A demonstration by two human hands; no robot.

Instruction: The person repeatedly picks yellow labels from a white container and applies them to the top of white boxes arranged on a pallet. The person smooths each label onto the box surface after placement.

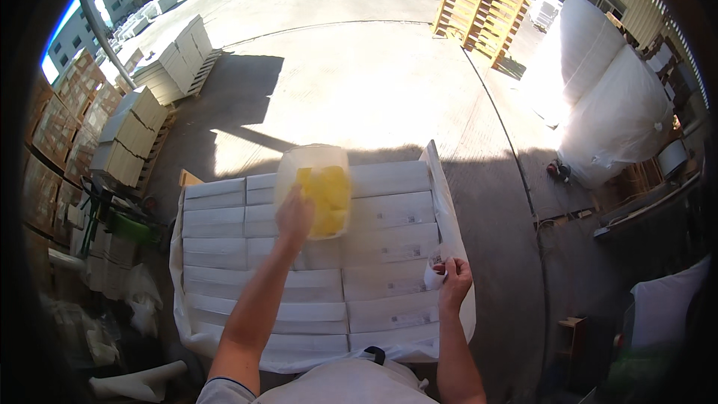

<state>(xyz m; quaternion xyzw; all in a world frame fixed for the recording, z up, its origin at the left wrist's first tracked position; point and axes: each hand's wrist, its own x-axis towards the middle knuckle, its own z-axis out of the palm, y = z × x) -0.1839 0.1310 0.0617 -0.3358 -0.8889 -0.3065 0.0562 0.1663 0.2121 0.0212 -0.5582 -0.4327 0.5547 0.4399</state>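
Note:
A stack of long white cartons (295,284) stands before me, wrapped at its sides in white plastic sheet (449,202). Over its far part, my left hand (295,213) is closed on the near left side of a translucent plastic container (314,155) with something yellow (329,194) in it. Motion blurs both, so the container's exact kind is unclear. At the stack's right edge, my right hand (455,280) pinches a small white roll of labels (432,277) with dark print. Several cartons bear small printed labels.
Pallets of white slabs (176,60) and wrapped boxes (56,131) line the left. A wooden pallet (479,15) stands upright at the far right, near big plastic-wrapped white rolls (617,120). Sunlit concrete (351,60) stretches beyond the stack.

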